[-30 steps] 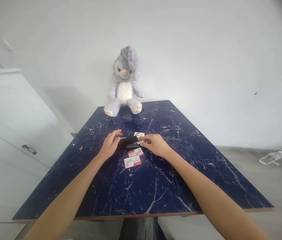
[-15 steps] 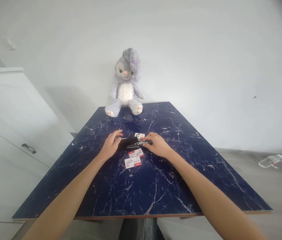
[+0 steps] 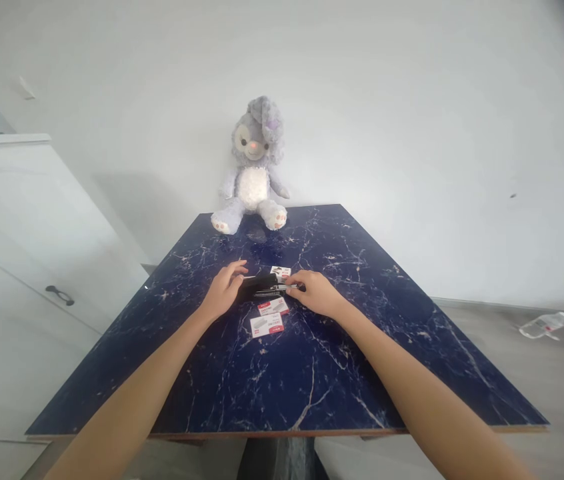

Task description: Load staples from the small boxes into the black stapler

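Observation:
A black stapler [image 3: 258, 285] lies across the middle of the table, its metal magazine part showing toward the right. My left hand [image 3: 223, 288] grips the stapler's left end, thumb near side and fingers reaching behind it. At the other end, my right hand [image 3: 312, 291] pinches the silvery metal part between thumb and fingers. Just in front of the stapler lies a red and white staple box [image 3: 273, 307], with a second staple box [image 3: 266, 326] nearer to me. Behind it, by my right fingertips, is another small white and red box [image 3: 281, 272].
A grey-lilac plush rabbit [image 3: 254, 167] sits at the table's back edge against the wall. The dark blue marbled table [image 3: 302, 380] narrows away from me. To the left stands a white cabinet [image 3: 22, 267]; clear plastic items [image 3: 552, 324] lie on the floor at right.
The view has shifted very slightly. Both hands stay at the stapler's ends, and the boxes lie as before.

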The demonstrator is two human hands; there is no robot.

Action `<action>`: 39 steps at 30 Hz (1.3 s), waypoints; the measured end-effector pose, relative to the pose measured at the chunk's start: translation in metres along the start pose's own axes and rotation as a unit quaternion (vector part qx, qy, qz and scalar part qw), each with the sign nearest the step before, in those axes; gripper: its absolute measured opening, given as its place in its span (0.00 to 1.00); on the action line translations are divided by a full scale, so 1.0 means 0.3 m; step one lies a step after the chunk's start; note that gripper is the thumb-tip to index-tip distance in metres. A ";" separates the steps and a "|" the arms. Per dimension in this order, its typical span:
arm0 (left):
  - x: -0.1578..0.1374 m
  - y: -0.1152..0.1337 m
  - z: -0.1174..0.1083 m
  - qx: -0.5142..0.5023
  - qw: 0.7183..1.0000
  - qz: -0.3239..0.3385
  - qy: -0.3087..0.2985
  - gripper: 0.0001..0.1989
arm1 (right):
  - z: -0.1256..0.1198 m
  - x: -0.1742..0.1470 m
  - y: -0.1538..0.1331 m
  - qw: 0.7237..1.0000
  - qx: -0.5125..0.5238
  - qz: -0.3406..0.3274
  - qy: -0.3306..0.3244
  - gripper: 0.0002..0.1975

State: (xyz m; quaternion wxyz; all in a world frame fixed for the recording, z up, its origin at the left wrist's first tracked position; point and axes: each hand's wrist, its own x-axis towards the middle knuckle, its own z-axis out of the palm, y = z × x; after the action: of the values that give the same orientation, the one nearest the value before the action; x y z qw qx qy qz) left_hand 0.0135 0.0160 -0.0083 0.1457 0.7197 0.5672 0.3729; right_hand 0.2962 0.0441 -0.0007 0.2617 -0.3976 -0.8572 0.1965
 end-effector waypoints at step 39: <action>0.018 0.001 -0.177 0.025 0.980 0.024 -0.196 0.22 | -0.028 0.001 0.027 0.978 -0.154 0.134 0.039 0.10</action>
State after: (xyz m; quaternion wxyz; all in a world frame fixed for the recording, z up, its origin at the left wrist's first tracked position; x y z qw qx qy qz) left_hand -0.0233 0.0096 0.0300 0.2271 0.7955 0.5197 0.2132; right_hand 0.3058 0.0503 0.0015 0.2022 -0.5515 -0.8054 0.0794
